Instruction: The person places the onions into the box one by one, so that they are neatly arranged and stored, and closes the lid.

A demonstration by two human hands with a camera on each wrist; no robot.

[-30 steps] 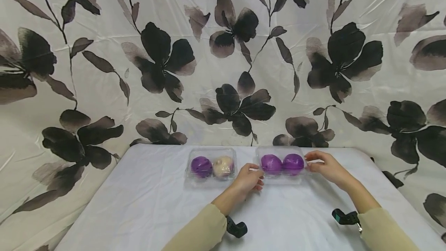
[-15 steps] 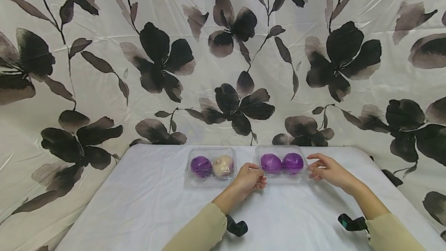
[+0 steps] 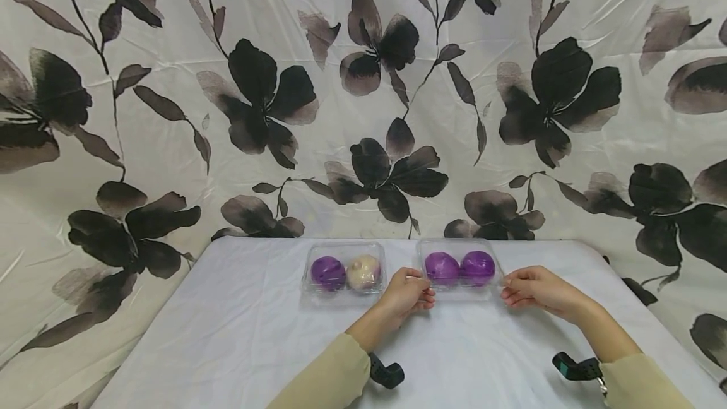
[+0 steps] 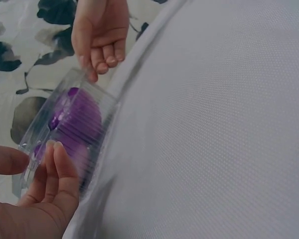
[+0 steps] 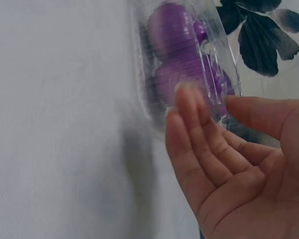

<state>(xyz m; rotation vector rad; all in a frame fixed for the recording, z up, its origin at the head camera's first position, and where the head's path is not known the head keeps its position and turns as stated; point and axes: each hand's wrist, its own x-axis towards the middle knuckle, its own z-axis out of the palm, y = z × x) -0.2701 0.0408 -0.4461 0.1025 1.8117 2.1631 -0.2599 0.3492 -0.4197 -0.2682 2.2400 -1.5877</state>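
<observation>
A clear plastic box [image 3: 460, 294] stands at the back right of the table. Inside it two round, glossy purple things [image 3: 443, 268] sit side by side; their kind cannot be told. My left hand [image 3: 404, 295] is at the box's front left corner, pinching its edge between thumb and fingers. At the front right corner my right hand [image 3: 542, 295] pinches the edge with thumb and forefinger, the other fingers loosely bent in front. Both wrist views show the box's edge by the thumbs, and the exact contact is partly hidden.
Left of my left hand stands another clear plastic box [image 3: 318, 296] holding one purple round thing [image 3: 327, 272] and one cream one [image 3: 363, 272]. A white cloth [image 3: 227, 333] covers the table. Behind it hangs a floral curtain [image 3: 318, 100].
My right hand came away from the box's right side, then moved down to its front right corner. My left hand and both boxes have stayed almost in place.
</observation>
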